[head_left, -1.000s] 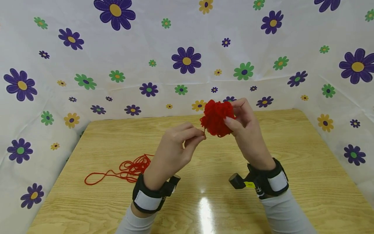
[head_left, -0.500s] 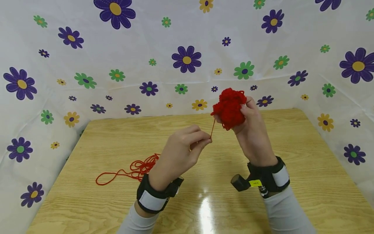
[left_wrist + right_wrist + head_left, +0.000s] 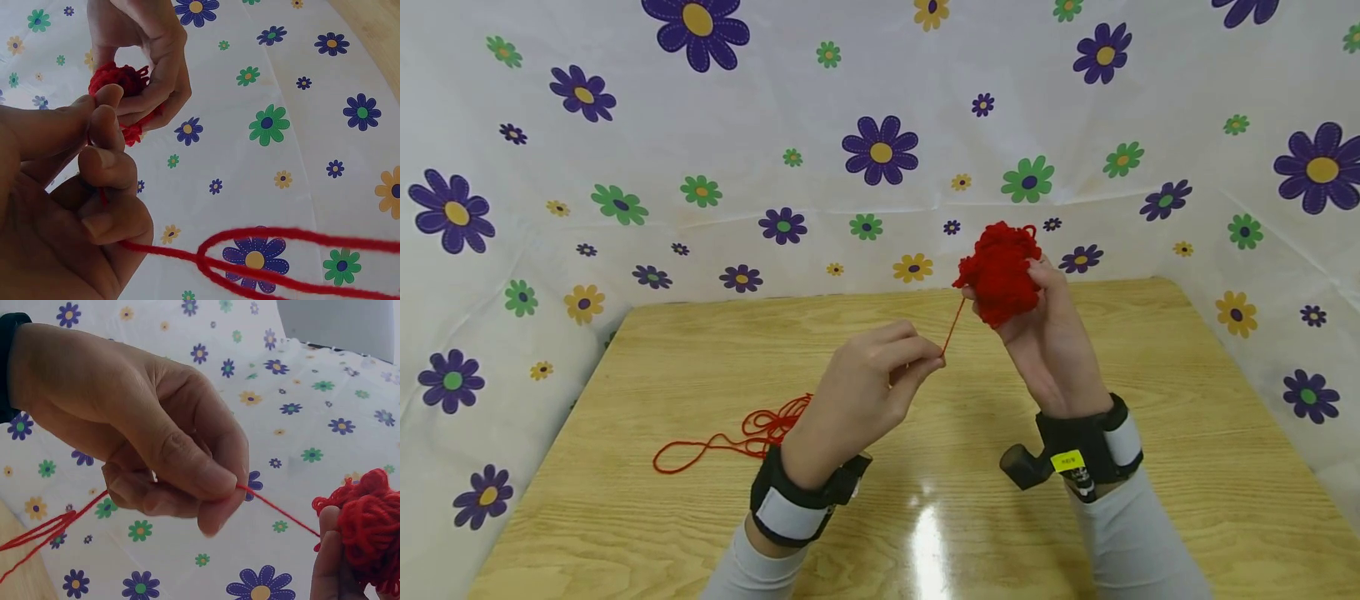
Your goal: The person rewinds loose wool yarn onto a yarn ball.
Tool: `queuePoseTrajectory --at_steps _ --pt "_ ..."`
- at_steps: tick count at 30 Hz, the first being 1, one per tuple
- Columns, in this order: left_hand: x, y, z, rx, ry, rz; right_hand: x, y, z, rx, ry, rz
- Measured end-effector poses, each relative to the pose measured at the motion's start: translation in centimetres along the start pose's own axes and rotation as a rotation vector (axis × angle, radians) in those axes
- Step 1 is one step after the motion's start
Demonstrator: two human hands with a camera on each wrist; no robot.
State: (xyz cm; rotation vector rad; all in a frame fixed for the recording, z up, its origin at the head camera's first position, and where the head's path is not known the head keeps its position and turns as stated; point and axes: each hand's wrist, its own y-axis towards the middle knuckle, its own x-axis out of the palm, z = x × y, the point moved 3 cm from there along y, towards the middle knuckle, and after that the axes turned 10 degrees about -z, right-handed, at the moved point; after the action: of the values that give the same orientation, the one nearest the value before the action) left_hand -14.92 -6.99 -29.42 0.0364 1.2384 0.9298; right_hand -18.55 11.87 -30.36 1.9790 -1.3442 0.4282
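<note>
My right hand (image 3: 1052, 342) holds a rough red ball of yarn (image 3: 1002, 271) up above the back of the table, thumb on its near side and fingers behind it. Lower and to the left, my left hand (image 3: 872, 383) pinches a strand of the yarn (image 3: 953, 327) between thumb and forefinger. The strand runs straight from the ball to those fingertips. In the left wrist view the yarn tail (image 3: 169, 251) passes through the palm and out below the curled fingers. A loose tangle of red yarn (image 3: 767, 429) lies on the table, partly hidden by the left wrist.
Under both hands is a wooden table (image 3: 647, 367) with a glossy grain. A white cloth with printed flowers (image 3: 820, 108) stands around its back and sides. Each wrist wears a black strap (image 3: 790, 500) with a camera mount.
My right hand has moved the ball up and to the right, away from the left hand, turning it. The strand between them has lengthened. The tangle on the table has slid a little right.
</note>
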Motion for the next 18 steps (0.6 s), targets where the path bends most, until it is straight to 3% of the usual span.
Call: queuePoseTrajectory --at_steps 11,15,18 --pt "-0.43 -0.21 0.22 0.000 0.000 0.001 -0.71 -0.12 0.27 -0.010 -0.145 0.075" --pt "-0.64 -0.18 0.58 0.013 0.001 -0.002 -0.67 -0.20 0.23 -0.117 -0.365 0.098" --pt "-0.92 -0.27 0.84 0.014 0.008 -0.006 -0.26 -0.29 0.27 -0.208 -0.629 0.085"
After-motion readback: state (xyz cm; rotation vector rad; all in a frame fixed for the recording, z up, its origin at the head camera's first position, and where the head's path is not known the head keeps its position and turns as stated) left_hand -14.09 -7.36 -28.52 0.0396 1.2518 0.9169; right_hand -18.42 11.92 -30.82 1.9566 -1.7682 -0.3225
